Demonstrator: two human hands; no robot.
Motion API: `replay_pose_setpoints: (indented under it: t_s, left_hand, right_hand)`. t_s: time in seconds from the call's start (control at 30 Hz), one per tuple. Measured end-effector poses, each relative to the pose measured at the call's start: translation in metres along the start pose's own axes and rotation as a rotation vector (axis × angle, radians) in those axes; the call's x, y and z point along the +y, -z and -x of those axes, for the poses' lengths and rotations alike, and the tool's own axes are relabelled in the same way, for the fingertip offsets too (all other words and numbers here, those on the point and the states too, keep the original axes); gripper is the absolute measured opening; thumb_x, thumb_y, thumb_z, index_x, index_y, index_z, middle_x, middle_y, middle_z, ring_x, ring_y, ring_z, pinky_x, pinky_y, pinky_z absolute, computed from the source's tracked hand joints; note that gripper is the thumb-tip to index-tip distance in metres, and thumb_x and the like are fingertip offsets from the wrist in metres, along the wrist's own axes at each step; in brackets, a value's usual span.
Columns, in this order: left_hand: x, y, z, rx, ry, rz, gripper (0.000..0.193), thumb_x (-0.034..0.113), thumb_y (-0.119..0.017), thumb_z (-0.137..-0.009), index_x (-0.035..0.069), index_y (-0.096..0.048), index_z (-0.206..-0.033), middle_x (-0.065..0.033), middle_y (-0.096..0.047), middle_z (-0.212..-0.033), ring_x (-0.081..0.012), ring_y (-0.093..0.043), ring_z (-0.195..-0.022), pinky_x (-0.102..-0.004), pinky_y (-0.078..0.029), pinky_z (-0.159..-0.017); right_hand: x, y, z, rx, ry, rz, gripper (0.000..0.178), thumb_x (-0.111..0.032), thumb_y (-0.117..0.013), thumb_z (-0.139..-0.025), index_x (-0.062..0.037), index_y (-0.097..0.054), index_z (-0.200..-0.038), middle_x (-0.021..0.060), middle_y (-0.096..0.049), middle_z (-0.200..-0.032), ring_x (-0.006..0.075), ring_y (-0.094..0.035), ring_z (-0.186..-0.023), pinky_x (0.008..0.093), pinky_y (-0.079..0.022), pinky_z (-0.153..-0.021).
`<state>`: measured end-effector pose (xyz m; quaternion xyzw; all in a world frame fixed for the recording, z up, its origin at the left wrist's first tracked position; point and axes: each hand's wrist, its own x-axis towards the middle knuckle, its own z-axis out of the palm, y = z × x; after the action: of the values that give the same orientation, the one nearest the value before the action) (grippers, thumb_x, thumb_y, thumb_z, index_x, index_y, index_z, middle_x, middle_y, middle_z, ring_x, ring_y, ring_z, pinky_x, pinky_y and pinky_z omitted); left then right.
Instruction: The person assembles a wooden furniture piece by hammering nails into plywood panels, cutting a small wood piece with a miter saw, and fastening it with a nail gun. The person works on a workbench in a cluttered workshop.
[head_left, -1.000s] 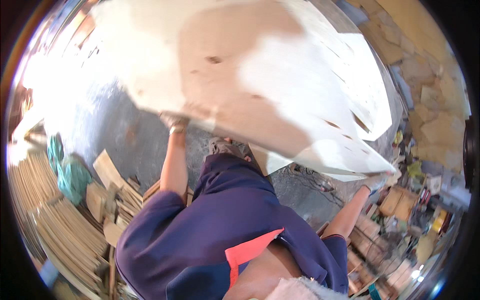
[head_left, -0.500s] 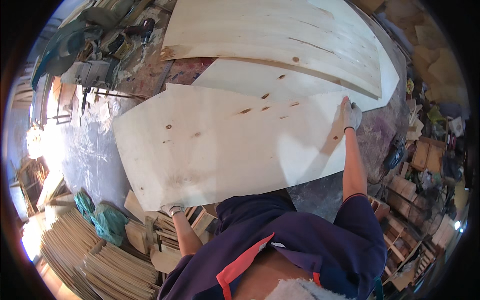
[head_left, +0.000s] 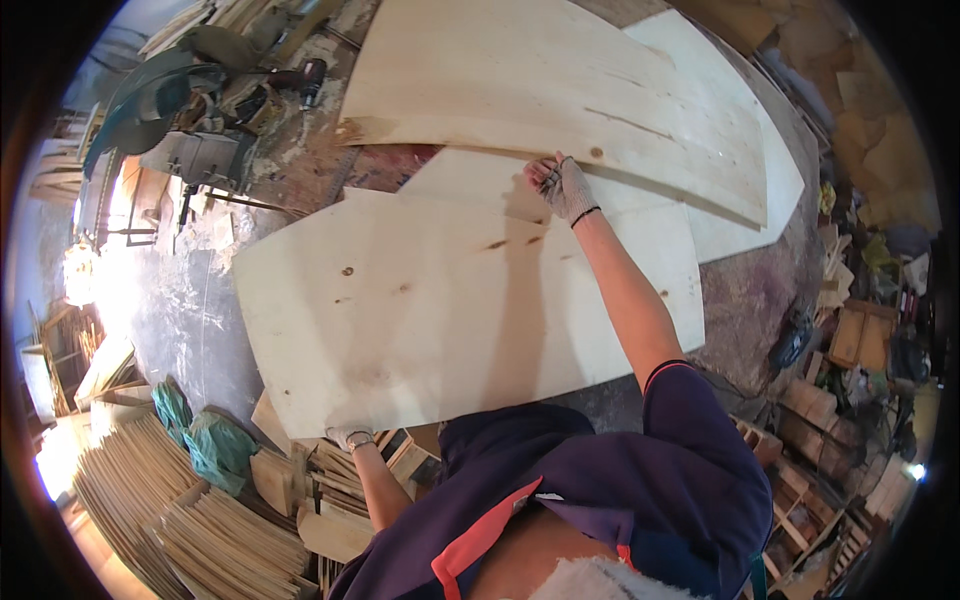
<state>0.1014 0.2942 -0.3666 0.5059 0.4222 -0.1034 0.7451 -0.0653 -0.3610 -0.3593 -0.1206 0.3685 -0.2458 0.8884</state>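
A pale plywood sheet (head_left: 450, 310) with dark knots lies in front of me, its near edge close to my body. My left hand (head_left: 350, 438), in a light knit glove, grips that near edge at the left corner; most of its fingers are hidden beneath the sheet. Above the sheet's far edge, my gloved right hand (head_left: 565, 188) is raised, fingers loosely bent and apart, with nothing visible in them. Just beyond it, a second plywood sheet (head_left: 520, 80) with a split-grained edge rests over another pale sheet (head_left: 740, 200) on the worn work surface (head_left: 745, 310).
At the far left stand a circular saw (head_left: 145, 110) and a drill (head_left: 312, 82). Stacked thin boards (head_left: 130, 480) and a green plastic bag (head_left: 218, 448) lie at the lower left. Wooden scraps and crates (head_left: 860, 330) crowd the right side. A dark power tool (head_left: 793, 337) sits nearby.
My right hand has let go of the near sheet's right far corner and moved left along its far edge. The sheet has shifted slightly toward me. My left hand keeps its grip.
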Motion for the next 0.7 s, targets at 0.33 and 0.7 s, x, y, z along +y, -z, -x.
replay_pose_setpoints:
  t_s: [0.33,0.7]
  left_hand:
    - [0.0,-0.026,-0.02,0.008,0.035,-0.024,0.055,0.041,-0.043,-0.1,0.007,-0.061,-0.139,-0.0105,-0.061,-0.143,-0.0311,-0.056,-0.129,-0.0505,-0.046,-0.108]
    - [-0.008,-0.083,-0.044,-0.033,0.106,-0.081,0.062,0.047,-0.037,-0.1,0.009,-0.059,-0.143,-0.0136,-0.057,-0.151,-0.036,-0.052,-0.139,-0.0549,-0.042,-0.115]
  right_hand:
    - [-0.054,-0.057,-0.081,0.34,0.419,-0.069,0.028,-0.025,-0.048,-0.111,0.0019,-0.055,-0.116,0.0274,-0.069,-0.102,0.0333,-0.073,-0.077,0.0383,-0.065,-0.059]
    - [-0.178,0.019,-0.029,0.701,0.858,0.688,0.048,-0.037,-0.069,-0.095,-0.0003,-0.06,-0.125,0.0144,-0.07,-0.121,0.0315,-0.069,-0.108,0.0408,-0.056,-0.09]
